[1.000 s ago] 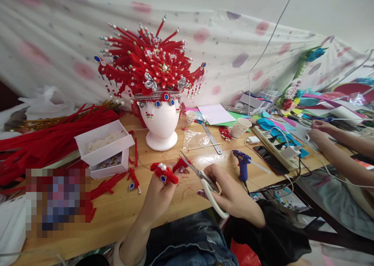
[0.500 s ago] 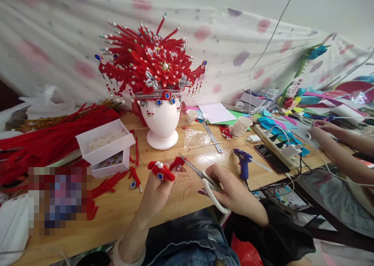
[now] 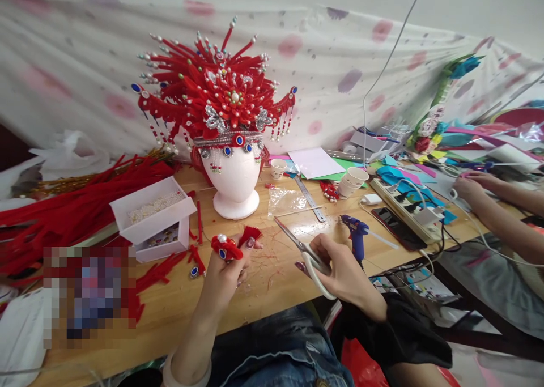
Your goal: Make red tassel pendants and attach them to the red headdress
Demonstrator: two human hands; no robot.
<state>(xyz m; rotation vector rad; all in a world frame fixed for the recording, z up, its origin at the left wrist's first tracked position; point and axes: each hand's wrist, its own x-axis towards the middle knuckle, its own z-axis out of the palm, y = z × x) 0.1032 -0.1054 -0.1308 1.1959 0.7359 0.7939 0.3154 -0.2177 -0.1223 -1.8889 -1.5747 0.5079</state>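
Observation:
Between the fingers of my left hand [image 3: 232, 268] is a red tassel [image 3: 250, 235], its cut strands fanning out at the top. A red fuzzy ornament with white pearls and a blue gem [image 3: 227, 247] sits against the same hand; whether it joins the tassel is hidden. My right hand [image 3: 342, 265] is closed around the white handles of a pair of scissors [image 3: 301, 245]. The blades are pressed close together and point up and left, apart from the tassel. Behind both hands, a red beaded headdress [image 3: 229, 98] rests on a white foam head [image 3: 234, 177].
White boxes of beads [image 3: 153, 208] stand left of the foam head, near red fuzzy strips [image 3: 93, 197]. A blue glue gun [image 3: 356, 234], paper cups [image 3: 352, 182], a steel ruler [image 3: 310, 200], a phone [image 3: 398, 228] and a power strip [image 3: 408, 205] lie right. Another person's hands [image 3: 471, 188] work far right.
My left hand has drawn slightly left and turned the tassel upward. The scissors have moved right and down, away from it, and their blades are closer together.

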